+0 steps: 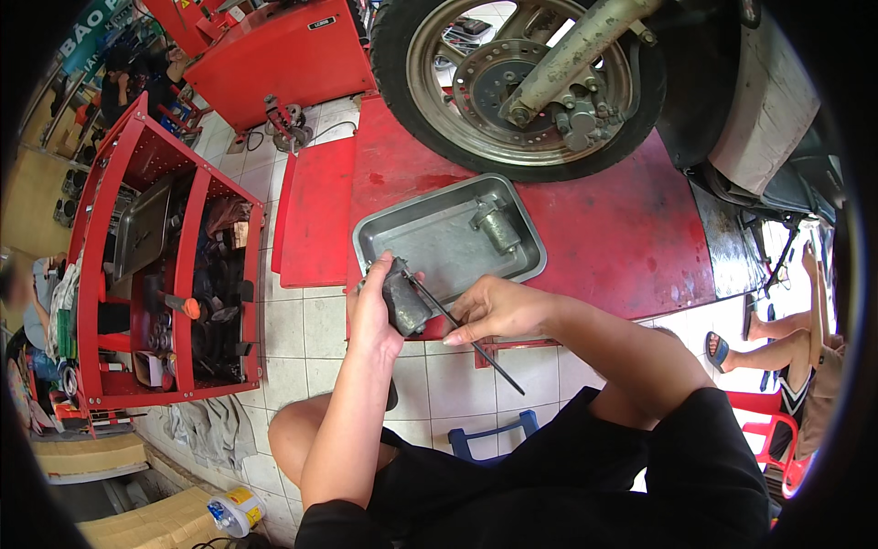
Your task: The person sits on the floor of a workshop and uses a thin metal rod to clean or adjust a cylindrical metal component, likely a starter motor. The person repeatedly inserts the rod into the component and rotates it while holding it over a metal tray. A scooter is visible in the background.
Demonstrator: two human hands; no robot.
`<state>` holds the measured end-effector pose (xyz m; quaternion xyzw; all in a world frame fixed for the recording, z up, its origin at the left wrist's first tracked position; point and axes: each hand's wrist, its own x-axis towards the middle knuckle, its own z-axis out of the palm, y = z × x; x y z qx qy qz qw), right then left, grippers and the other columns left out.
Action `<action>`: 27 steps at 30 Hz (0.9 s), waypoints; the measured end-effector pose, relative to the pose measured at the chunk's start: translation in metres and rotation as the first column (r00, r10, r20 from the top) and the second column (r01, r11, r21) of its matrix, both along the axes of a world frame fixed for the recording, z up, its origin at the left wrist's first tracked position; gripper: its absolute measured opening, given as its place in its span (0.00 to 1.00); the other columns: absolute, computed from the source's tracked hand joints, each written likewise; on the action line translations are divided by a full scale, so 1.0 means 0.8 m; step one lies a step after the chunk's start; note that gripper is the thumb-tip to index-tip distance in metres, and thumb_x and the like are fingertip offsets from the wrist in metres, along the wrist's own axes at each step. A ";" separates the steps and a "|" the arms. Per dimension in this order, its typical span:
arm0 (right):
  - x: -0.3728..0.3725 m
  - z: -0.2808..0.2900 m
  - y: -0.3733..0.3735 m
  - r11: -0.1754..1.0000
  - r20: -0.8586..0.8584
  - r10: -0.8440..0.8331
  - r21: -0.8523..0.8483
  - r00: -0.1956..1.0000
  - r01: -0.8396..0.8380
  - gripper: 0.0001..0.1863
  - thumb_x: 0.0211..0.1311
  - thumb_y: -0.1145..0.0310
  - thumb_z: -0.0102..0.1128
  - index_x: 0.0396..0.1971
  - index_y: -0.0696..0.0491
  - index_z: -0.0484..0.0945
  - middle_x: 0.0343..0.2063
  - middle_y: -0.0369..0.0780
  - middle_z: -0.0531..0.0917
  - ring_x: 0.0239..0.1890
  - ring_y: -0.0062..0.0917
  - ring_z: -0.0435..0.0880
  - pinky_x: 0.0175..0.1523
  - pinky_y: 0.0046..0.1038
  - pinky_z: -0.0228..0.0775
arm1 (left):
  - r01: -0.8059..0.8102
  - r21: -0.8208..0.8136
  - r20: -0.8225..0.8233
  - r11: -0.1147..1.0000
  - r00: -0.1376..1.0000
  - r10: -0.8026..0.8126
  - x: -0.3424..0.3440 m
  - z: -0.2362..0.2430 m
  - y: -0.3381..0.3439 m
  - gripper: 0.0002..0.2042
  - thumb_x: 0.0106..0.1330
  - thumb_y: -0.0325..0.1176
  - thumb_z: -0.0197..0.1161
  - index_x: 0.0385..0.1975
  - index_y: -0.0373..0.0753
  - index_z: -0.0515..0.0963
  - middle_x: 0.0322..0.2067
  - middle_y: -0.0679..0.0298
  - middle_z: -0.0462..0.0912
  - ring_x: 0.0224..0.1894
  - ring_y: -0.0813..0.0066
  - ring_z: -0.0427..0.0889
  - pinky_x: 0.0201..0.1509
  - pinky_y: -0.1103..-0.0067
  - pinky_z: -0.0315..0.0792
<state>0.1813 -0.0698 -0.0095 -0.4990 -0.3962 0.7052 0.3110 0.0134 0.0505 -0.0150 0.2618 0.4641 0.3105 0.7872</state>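
My left hand [373, 311] is wrapped round a grey metal cylinder [403, 304] that looks like a small starter motor. It is held over the near left corner of a shallow metal tray [422, 236]. In my right hand [498, 309], closed at the fingertips, is a thin black rod [497, 366]. One end of the rod lies along the cylinder near its top, and the other slants down toward me. Whether that upper end is fitted into the part cannot be seen. A second, similar motor [497, 229] lies in the tray's right side.
The tray sits on a red lift platform [622, 247], beneath a motorbike's front wheel [526, 87]. At left stands a red tool cart [178, 274] holding tools and parts. A blue stool [498, 439] is below my arms. People are at the far right and upper left.
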 end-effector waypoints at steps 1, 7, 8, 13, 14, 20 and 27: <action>-0.001 0.002 -0.001 1.000 -0.078 -0.020 -0.021 0.997 0.019 0.23 0.59 0.69 0.73 0.48 0.68 0.77 0.28 0.43 0.85 0.34 0.22 0.86 0.34 0.24 0.76 | 0.008 -0.004 -0.003 1.000 1.000 -0.008 0.000 -0.001 0.000 0.16 0.66 0.42 0.68 0.40 0.36 0.75 0.33 0.56 0.82 0.36 0.60 0.85 0.38 0.67 0.81; -0.002 0.003 -0.002 0.989 -0.088 -0.109 -0.110 0.990 0.099 0.25 0.55 0.72 0.76 0.49 0.68 0.76 0.27 0.42 0.85 0.31 0.22 0.85 0.32 0.23 0.76 | 0.027 0.008 -0.013 1.000 1.000 -0.027 0.001 -0.004 -0.002 0.16 0.66 0.42 0.68 0.38 0.34 0.76 0.31 0.56 0.82 0.36 0.60 0.85 0.37 0.67 0.81; -0.002 -0.001 -0.002 0.988 -0.047 -0.114 -0.110 0.992 0.108 0.27 0.53 0.72 0.77 0.49 0.68 0.76 0.27 0.42 0.85 0.30 0.22 0.85 0.31 0.24 0.76 | 0.024 0.008 -0.011 1.000 1.000 -0.024 0.000 -0.003 -0.002 0.16 0.65 0.42 0.68 0.38 0.34 0.75 0.31 0.56 0.82 0.36 0.60 0.85 0.37 0.67 0.81; -0.002 -0.002 0.002 0.996 0.092 -0.086 0.014 0.992 0.085 0.23 0.49 0.70 0.80 0.41 0.66 0.79 0.21 0.37 0.81 0.23 0.19 0.79 0.29 0.23 0.72 | 0.008 -0.003 -0.002 1.000 1.000 -0.008 0.000 -0.003 -0.001 0.17 0.65 0.42 0.68 0.39 0.34 0.75 0.32 0.56 0.82 0.36 0.60 0.85 0.37 0.67 0.81; -0.003 -0.001 0.002 0.996 0.116 -0.087 0.043 0.990 0.082 0.22 0.49 0.69 0.81 0.38 0.65 0.80 0.20 0.36 0.80 0.22 0.18 0.78 0.29 0.23 0.71 | 0.008 0.002 -0.004 1.000 1.000 -0.008 -0.001 -0.002 -0.001 0.17 0.65 0.42 0.68 0.40 0.34 0.75 0.32 0.56 0.81 0.37 0.60 0.85 0.37 0.67 0.81; -0.003 -0.007 0.005 0.988 0.059 -0.117 -0.096 0.991 0.122 0.22 0.55 0.63 0.77 0.38 0.67 0.83 0.21 0.35 0.79 0.22 0.18 0.76 0.30 0.23 0.70 | -0.001 -0.007 0.012 1.000 1.000 0.001 -0.001 -0.005 -0.001 0.16 0.66 0.42 0.67 0.40 0.34 0.74 0.32 0.56 0.81 0.37 0.59 0.85 0.39 0.69 0.81; -0.006 0.002 0.001 0.994 0.165 -0.098 -0.029 0.981 0.104 0.19 0.60 0.58 0.74 0.30 0.63 0.84 0.20 0.35 0.80 0.22 0.17 0.76 0.30 0.23 0.70 | -0.134 0.050 0.007 0.990 0.991 0.134 -0.002 -0.007 0.013 0.16 0.65 0.36 0.70 0.40 0.29 0.74 0.33 0.54 0.81 0.33 0.62 0.85 0.36 0.72 0.81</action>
